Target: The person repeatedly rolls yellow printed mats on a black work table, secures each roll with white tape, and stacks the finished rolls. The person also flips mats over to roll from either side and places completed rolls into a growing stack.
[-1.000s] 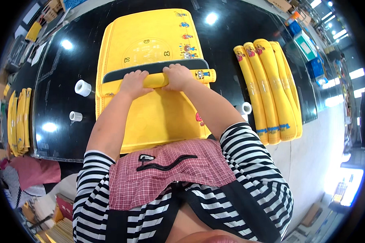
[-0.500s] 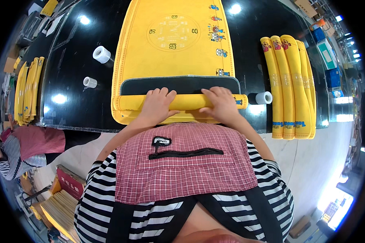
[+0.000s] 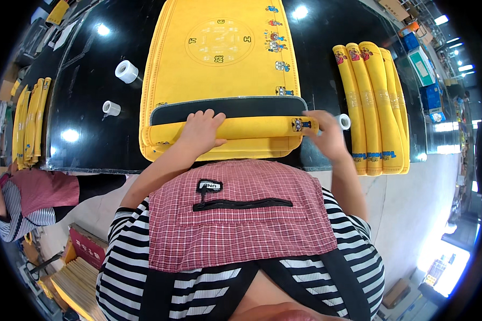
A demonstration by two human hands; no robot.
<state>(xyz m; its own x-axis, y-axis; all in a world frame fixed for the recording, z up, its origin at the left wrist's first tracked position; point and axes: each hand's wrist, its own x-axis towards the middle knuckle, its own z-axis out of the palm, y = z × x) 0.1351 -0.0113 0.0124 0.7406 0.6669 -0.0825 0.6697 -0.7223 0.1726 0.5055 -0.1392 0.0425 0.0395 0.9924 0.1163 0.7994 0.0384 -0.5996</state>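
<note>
While the fingers of the left hand lie flat and spread on the rolled edge of the yellow mat, pressing it without gripping, the right hand sits at the roll's right end with fingers loosely curled; whether they hold the small white tape roll beside them cannot be determined. Mat lies partly rolled at the near edge of the black table, a dark inner strip exposed above the roll. Finished yellow rolls are stacked to the right. Two more tape rolls stand to the left.
</note>
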